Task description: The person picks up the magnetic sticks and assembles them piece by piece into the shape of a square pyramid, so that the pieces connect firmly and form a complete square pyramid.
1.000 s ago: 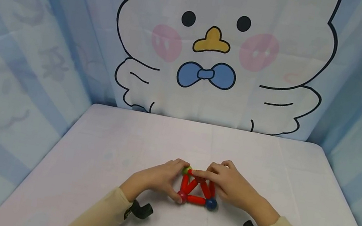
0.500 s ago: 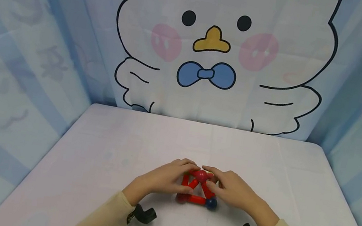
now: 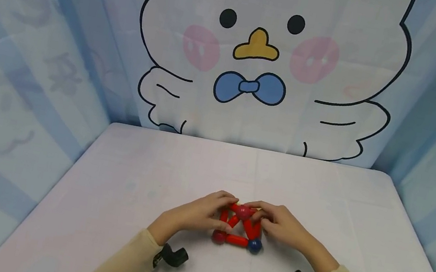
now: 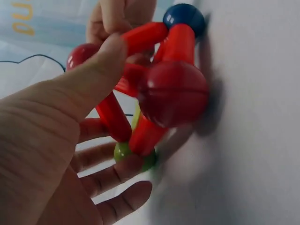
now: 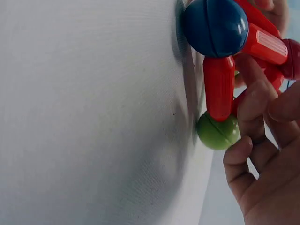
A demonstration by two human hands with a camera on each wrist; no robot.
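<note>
A small magnetic ball-and-rod frame (image 3: 237,240) stands on the table between both hands. Red rods link a dark red ball (image 3: 219,237) at the near left, a blue ball (image 3: 254,245) at the near right and a raised red ball (image 3: 243,212). Green balls at the back show in the wrist views, one green ball (image 5: 218,132) in the right. My left hand (image 3: 198,210) holds the frame's left side, thumb (image 4: 108,61) near the raised ball and fingers behind. The right hand (image 3: 281,225) grips its right side, with curled fingers among the rods.
The pale tabletop (image 3: 161,160) spreads around the frame. A curtain (image 3: 341,80) with a cartoon bird hangs at the back edge, and blue-white curtains line both sides. Black wrist cameras, such as the left one (image 3: 174,257), sit low beside the sleeves.
My right hand has drawn back from the frame's far left to its right side. The left thumb has lifted off the near left ball, higher up the frame. The raised red ball now shows.
</note>
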